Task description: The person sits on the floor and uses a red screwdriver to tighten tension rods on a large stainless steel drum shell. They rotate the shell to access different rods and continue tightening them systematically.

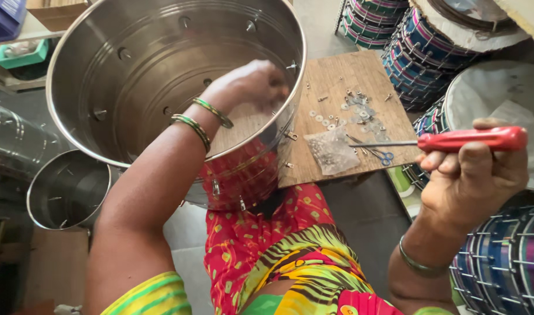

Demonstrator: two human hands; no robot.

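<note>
A large shiny steel drum shell (132,64) with holes round its wall rests tilted on my lap. My left hand (249,84) reaches inside it, fingers closed against the inner wall near the rim by a small bolt; what it pinches is hidden. My right hand (471,175) is raised at the right, gripping a red-handled screwdriver (471,140) whose metal shaft points left over a wooden board (342,76). On the board lie several washers and screws (354,111), a small clear bag of hardware (332,150) and small blue-handled scissors (383,156).
A second, smaller steel shell (68,189) lies at the lower left, another steel cylinder (13,137) beside it. Stacked finished drums with coloured bands (418,46) fill the upper right, more (506,262) at the lower right. A white drum head (488,93) sits behind my right hand.
</note>
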